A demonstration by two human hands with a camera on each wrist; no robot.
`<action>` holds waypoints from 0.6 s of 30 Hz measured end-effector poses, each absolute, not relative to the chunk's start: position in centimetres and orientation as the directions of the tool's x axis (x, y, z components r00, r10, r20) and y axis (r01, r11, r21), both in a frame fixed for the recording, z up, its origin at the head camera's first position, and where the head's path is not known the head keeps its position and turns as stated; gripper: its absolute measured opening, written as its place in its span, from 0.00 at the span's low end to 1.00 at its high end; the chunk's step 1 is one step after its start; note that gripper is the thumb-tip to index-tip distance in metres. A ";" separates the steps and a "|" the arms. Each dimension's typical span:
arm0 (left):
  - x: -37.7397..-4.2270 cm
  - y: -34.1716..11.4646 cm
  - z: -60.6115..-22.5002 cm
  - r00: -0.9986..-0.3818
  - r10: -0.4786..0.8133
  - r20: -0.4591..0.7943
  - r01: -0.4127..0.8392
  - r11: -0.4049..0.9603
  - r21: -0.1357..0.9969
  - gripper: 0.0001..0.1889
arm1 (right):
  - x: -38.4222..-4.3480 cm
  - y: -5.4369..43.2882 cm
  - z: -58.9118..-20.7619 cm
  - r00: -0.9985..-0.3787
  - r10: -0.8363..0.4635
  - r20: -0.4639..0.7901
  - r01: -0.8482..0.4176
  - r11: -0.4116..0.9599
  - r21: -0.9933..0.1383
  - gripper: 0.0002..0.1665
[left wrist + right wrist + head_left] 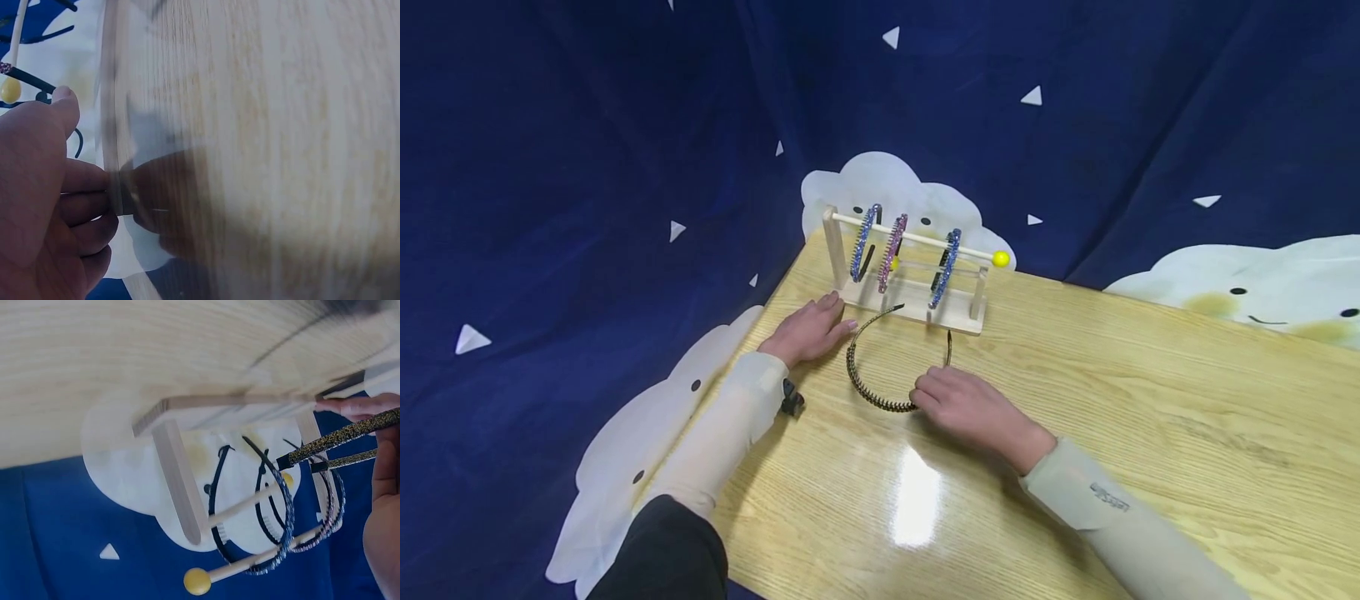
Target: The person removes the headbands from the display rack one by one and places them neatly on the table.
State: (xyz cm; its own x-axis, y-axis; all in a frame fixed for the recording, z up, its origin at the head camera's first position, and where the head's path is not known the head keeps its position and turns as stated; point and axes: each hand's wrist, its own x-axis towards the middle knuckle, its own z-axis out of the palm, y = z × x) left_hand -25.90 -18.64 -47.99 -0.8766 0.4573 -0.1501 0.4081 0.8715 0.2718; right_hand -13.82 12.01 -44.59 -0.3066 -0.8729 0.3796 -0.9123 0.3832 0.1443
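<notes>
My right hand [966, 400] pinches a black-and-gold headband [880, 402] by the right part of its curve. The headband is held just in front of a wooden rack [958, 317], its two tips pointing toward the rack. In the right wrist view, the glittery headband [350, 434] shows black ends. My left hand [808, 331] touches the left front corner of the rack's base with its fingertips, thumb apart. On the rack's upper rod hang a blue headband [862, 243], a pink headband [892, 252] and another blue headband [947, 268].
A yellow ball [1001, 259] caps the upper rod's right end; a lower rod also has a yellow ball [894, 262]. The rack stands at the back left of a wooden table [1150, 400]. Behind and left hangs a dark blue curtain [625, 167] with white clouds.
</notes>
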 end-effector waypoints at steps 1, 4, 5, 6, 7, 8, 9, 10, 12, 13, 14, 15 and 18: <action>-25.9 -18.6 -48.0 -0.877 0.457 -0.151 0.408 0.871 0.273 0.37 | -13.9 12.0 -44.8 -0.310 -0.874 0.373 -0.913 0.384 0.141 0.11; -25.9 -18.6 -48.0 -0.879 0.451 -0.156 0.401 0.874 0.274 0.37 | -14.0 11.9 -45.4 -0.318 -0.880 0.353 -0.911 0.386 0.142 0.11; -25.9 -18.6 -47.9 -0.881 0.446 -0.159 0.395 0.877 0.274 0.37 | -14.1 11.9 -45.6 -0.320 -0.881 0.347 -0.911 0.387 0.141 0.10; -25.9 -18.6 -47.9 -0.882 0.442 -0.161 0.391 0.879 0.274 0.38 | -14.2 11.8 -45.7 -0.323 -0.883 0.342 -0.911 0.388 0.142 0.10; -25.9 -18.6 -47.9 -0.884 0.439 -0.163 0.386 0.880 0.276 0.38 | -14.3 11.8 -45.9 -0.326 -0.884 0.335 -0.910 0.389 0.141 0.10; -25.9 -18.6 -47.9 -0.885 0.435 -0.166 0.382 0.882 0.276 0.38 | -14.4 11.7 -46.0 -0.329 -0.886 0.328 -0.910 0.390 0.141 0.10; -25.9 -18.6 -47.9 -0.886 0.433 -0.167 0.380 0.883 0.275 0.38 | -14.5 11.7 -46.2 -0.331 -0.886 0.324 -0.910 0.391 0.140 0.10; -25.9 -18.6 -47.9 -0.885 0.434 -0.168 0.380 0.883 0.275 0.38 | -14.6 11.6 -46.3 -0.333 -0.887 0.319 -0.909 0.392 0.140 0.10; -25.9 -18.6 -47.9 -0.886 0.433 -0.167 0.380 0.884 0.274 0.37 | -14.9 11.5 -46.5 -0.337 -0.890 0.309 -0.907 0.395 0.147 0.09; -25.9 -18.6 -47.9 -0.886 0.432 -0.165 0.380 0.883 0.274 0.37 | -15.0 11.4 -46.6 -0.339 -0.890 0.305 -0.907 0.396 0.147 0.09; -26.0 -18.6 -48.0 -0.887 0.432 -0.162 0.381 0.884 0.273 0.37 | -15.1 11.4 -46.7 -0.340 -0.891 0.301 -0.906 0.396 0.150 0.09; -26.0 -18.6 -48.0 -0.887 0.433 -0.160 0.382 0.883 0.272 0.37 | -15.3 11.3 -46.7 -0.341 -0.892 0.297 -0.905 0.397 0.152 0.09; -26.0 -18.6 -48.0 -0.888 0.432 -0.159 0.381 0.883 0.274 0.36 | -15.7 11.2 -47.0 -0.346 -0.893 0.287 -0.905 0.398 0.149 0.09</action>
